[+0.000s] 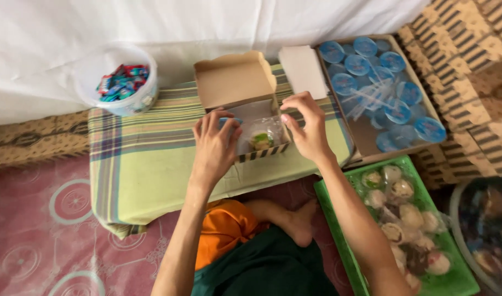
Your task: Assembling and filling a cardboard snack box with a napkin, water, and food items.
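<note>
A small cardboard snack box (237,82) with its lid up stands on a folded plaid cloth pad (141,159). Inside it lie a clear-wrapped snack (262,140) and a blue-lidded cup, mostly hidden by my fingers. My left hand (214,145) reaches into the box's left side and rests on that cup. My right hand (305,126) hovers over the box's right rim, fingers bent and pinched near the wrapped snack. Whether either hand grips anything is hard to make out.
A white tub of wrapped candies (121,79) stands at the back left. A carton of blue-lidded water cups and straws (379,90) lies to the right, a flat white box (303,70) beside it. A green tray of wrapped buns (404,219) and a round basin (483,230) sit at lower right.
</note>
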